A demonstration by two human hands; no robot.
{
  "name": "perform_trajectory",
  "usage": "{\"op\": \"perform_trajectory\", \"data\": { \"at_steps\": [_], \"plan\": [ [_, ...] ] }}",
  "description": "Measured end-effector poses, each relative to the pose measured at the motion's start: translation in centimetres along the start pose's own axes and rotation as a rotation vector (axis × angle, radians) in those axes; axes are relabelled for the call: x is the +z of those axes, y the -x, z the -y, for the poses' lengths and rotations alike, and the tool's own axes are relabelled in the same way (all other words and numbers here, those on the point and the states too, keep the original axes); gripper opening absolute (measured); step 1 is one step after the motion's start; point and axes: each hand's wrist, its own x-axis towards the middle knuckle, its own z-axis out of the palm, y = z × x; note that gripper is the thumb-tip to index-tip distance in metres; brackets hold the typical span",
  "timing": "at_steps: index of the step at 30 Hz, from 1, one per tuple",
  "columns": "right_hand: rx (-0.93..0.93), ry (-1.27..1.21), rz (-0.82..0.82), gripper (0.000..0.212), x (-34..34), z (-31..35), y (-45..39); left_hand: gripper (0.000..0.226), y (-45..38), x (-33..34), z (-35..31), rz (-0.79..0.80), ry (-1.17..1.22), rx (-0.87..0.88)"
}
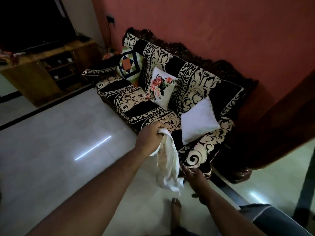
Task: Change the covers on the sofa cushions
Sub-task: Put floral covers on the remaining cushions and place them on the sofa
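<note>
**Cushion cover held over the sofa's front edge**

A cushion cover (167, 160), pale cream and limp, hangs bunched from the person's left hand (150, 138). The fingers of that hand are curled tight round the top of the cloth, and the rest trails down toward the floor, just in front of the sofa (136, 106).

The right hand (196, 174) is lower and nearer the camera, at the sofa's near armrest (201, 154). Its fingers lie against the patterned throw there; whether they pinch the fabric or only touch it cannot be told (the picture is dim and the fingertips blur into the dark pattern).

The sofa stands against a reddish wall (221, 31) and is draped in a black throw with large cream scrollwork. Three cushions lean on its back. At the far end is a geometric cushion (130, 65) in orange, green and navy. Beside it, in the middle, is a white floral cushion (161, 87) printed with pink roses. Nearest the person, by the armrest, is a plain white cushion (198, 121) with no printed cover.

The floor (51, 142) is pale glossy tile with streaks of reflected light. A bare foot (175, 208) shows near the lower edge. At the far left, a wooden cabinet (42, 70) carries a dark television (34, 23).
</note>
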Motion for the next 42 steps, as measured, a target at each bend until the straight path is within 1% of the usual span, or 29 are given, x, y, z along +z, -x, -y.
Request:
{"op": "perform_trajectory", "data": {
  "at_steps": [1, 3, 4, 5, 7, 8, 9, 11, 13, 14, 16, 17, 18, 19, 21, 23, 24, 25, 27, 28, 29, 31, 33, 34, 35, 38, 39, 40, 42],
  "plan": [
    [0.046, 0.004, 0.026, 0.075, 0.2, 0.2, -0.9, 0.030, -1.2, -0.2, 0.0, -0.027, 0.019, -0.033],
    [0.020, 0.009, 0.021, 0.119, 0.2, 0.4, -3.7, 0.027, -3.7, -0.6, 0.1, -0.086, 0.063, -0.101],
    [0.056, -0.006, 0.031, 0.132, 0.3, 0.5, -5.2, 0.025, -4.6, -0.9, -0.2, -0.111, 0.090, -0.134],
    [0.148, -0.053, 0.080, 0.135, 0.3, 1.7, -6.1, 0.024, -5.9, -1.1, -0.5, -0.138, 0.126, -0.165],
    [0.322, -0.170, 0.209, 0.124, 0.9, 3.9, -7.5, 0.025, -7.4, -1.8, -0.8, -0.195, 0.217, -0.225],
    [0.363, -0.212, 0.265, 0.115, 1.1, 6.0, -8.0, 0.026, -8.2, -1.9, -1.0, -0.230, 0.252, -0.250],
    [0.362, -0.227, 0.295, 0.108, 1.5, 7.9, -8.7, 0.026, -8.7, -2.1, -1.1, -0.268, 0.279, -0.266],
    [0.285, -0.232, 0.330, 0.101, 2.3, 12.1, -9.9, 0.025, -9.3, -2.2, -0.8, -0.327, 0.347, -0.292],
    [0.229, -0.271, 0.390, 0.094, 2.9, 16.1, -11.2, 0.022, -9.4, -2.3, 0.0, -0.321, 0.393, -0.321],
    [0.218, -0.296, 0.427, 0.086, 3.0, 17.8, -11.8, 0.020, -9.3, -2.3, 0.3, -0.295, 0.399, -0.340],
    [0.181, -0.301, 0.496, 0.058, 3.7, 20.1, -13.5, 0.014, -9.0, -2.1, 1.6, -0.244, 0.397, -0.405],
    [0.148, -0.279, 0.501, 0.042, 4.1, 20.7, -14.2, 0.014, -8.7, -2.1, 2.4, -0.231, 0.394, -0.443],
    [0.119, -0.257, 0.476, 0.031, 4.6, 21.2, -15.1, 0.017, -8.6, -2.0, 3.3, -0.227, 0.387, -0.488],
    [0.097, -0.241, 0.421, 0.025, 5.1, 21.4, -15.8, 0.020, -8.3, -1.8, 4.2, -0.217, 0.369, -0.539],
    [0.059, -0.290, 0.289, 0.021, 5.9, 21.6, -17.0, 0.022, -8.0, -1.1, 6.6, -0.200, 0.346, -0.667],
    [-0.016, -0.314, 0.181, 0.030, 6.4, 21.6, -18.2, 0.020, -7.6, -0.3, 9.5, -0.188, 0.350, -0.828],
    [-0.057, -0.271, 0.152, 0.036, 6.5, 21.8, -18.6, 0.025, -7.4, -0.1, 10.8, -0.140, 0.318, -0.907],
    [-0.094, -0.215, 0.137, 0.039, 6.7, 22.1, -18.9, 0.037, -7.6, 0.1, 12.2, -0.046, 0.243, -0.952],
    [-0.198, -0.052, 0.156, 0.038, 6.9, 23.2, -18.9, 0.083, -8.9, 0.3, 14.2, 0.222, -0.023, -0.912],
    [-0.269, 0.060, 0.181, 0.034, 7.0, 24.1, -18.9, 0.105, -10.3, 0.3, 15.2, 0.307, -0.171, -0.836],
    [-0.351, 0.168, 0.215, 0.027, 7.0, 24.8, -18.8, 0.118, -11.8, 0.4, 15.7, 0.337, -0.305, -0.740],
    [-0.488, 0.301, 0.281, 0.026, 7.0, 26.7, -18.5, 0.123, -15.7, 0.5, 16.3, 0.324, -0.467, -0.475],
    [-0.593, 0.419, 0.320, 0.026, 6.7, 28.5, -18.4, 0.117, -19.8, 0.7, 17.1, 0.305, -0.498, -0.196],
    [-0.624, 0.459, 0.312, 0.024, 6.5, 29.5, -18.3, 0.109, -21.6, 0.7, 17.6, 0.318, -0.494, -0.085],
    [-0.647, 0.463, 0.286, 0.022, 6.2, 30.6, -18.1, 0.095, -23.3, 0.7, 18.3, 0.349, -0.486, 0.013],
    [-0.670, 0.487, 0.141, 0.022, 4.6, 32.7, -18.2, 0.027, -26.6, 1.1, 18.9, 0.386, -0.421, 0.225],
    [-0.670, 0.496, 0.098, 0.022, 4.0, 32.9, -18.5, 0.017, -27.2, 1.2, 18.8, 0.383, -0.351, 0.232],
    [-0.667, 0.505, 0.053, 0.024, 3.5, 33.1, -18.7, 0.015, -27.7, 1.3, 18.7, 0.380, -0.247, 0.196],
    [-0.679, 0.570, -0.093, 0.034, 2.5, 33.1, -19.3, 0.015, -28.8, 1.3, 18.3, 0.346, -0.013, 0.059]
  ]
}}
